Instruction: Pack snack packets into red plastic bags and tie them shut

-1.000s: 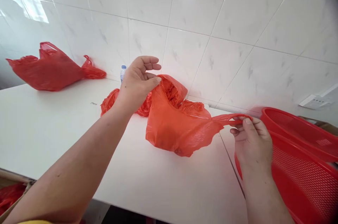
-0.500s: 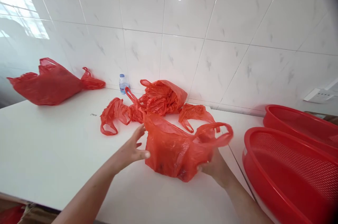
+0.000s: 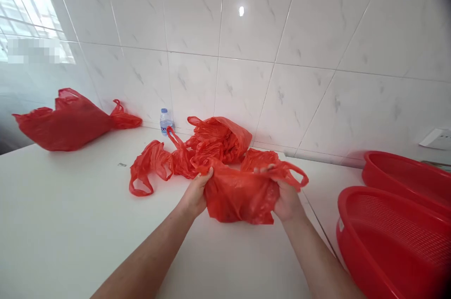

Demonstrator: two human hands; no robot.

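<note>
Bag (image 3: 241, 198) of thin red plastic spans the space between my hands above the white table (image 3: 88, 224); my left hand (image 3: 196, 193) and right hand (image 3: 286, 195) grip its opposite sides, crumpled red bags (image 3: 218, 139) behind.

the small plastic bottle (image 3: 164, 121) is bearing dark blue lettering that is showing too small to read; nothing readable is appearing elsewhere.

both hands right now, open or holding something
Left hand: closed on the left side of a thin red plastic bag.
Right hand: closed on the right side of the same bag.
</note>
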